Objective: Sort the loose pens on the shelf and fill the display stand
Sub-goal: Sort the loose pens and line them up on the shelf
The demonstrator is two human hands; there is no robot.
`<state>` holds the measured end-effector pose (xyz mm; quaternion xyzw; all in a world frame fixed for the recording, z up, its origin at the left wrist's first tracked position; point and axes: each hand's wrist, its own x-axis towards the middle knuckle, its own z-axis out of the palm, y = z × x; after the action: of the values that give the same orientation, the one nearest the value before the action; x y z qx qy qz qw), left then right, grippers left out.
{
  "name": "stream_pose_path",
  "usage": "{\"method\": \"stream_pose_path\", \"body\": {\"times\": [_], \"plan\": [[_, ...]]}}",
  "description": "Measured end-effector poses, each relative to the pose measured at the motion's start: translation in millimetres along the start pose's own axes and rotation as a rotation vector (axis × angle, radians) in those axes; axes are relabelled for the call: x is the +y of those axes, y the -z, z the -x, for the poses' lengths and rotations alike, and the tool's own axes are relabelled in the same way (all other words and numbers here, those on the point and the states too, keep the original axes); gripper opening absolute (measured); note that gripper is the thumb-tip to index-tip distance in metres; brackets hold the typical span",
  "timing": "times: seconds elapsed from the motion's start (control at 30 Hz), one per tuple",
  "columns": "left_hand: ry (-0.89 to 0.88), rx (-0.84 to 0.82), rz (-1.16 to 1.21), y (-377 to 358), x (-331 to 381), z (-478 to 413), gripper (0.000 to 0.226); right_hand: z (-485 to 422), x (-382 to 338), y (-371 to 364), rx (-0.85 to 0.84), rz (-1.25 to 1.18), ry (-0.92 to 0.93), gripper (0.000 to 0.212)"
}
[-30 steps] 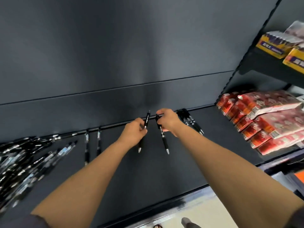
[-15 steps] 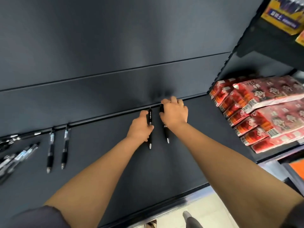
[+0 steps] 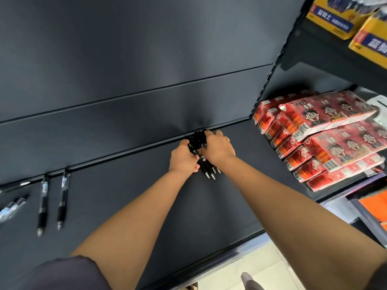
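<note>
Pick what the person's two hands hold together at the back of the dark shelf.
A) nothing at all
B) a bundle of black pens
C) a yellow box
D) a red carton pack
B: the left hand and the right hand both grip a bundle of black pens, whose silver tips stick out below the hands.

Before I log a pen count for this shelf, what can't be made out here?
1. Head view, bundle of black pens: left hand and right hand cover the barrels; only some tips show, count unclear.
2. Head view, clear pens at far left: blurred and cut by the frame edge.
3. Display stand: not in view.
</note>
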<state>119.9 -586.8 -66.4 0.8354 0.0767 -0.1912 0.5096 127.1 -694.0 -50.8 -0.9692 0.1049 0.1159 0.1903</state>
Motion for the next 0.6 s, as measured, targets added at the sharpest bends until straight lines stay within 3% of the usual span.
{"method": "stream_pose_path", "body": {"times": [0.27, 0.6], "plan": [[-0.110, -0.043, -0.410, 21, -1, 13, 0.039, 8, -2, 7, -0.008, 0.142, 0.071, 0.047], [-0.252, 0.119, -0.675, 79, 7, 49, 0.011, 40, -44, 23, 0.150, 0.297, 0.322, 0.033]]}}
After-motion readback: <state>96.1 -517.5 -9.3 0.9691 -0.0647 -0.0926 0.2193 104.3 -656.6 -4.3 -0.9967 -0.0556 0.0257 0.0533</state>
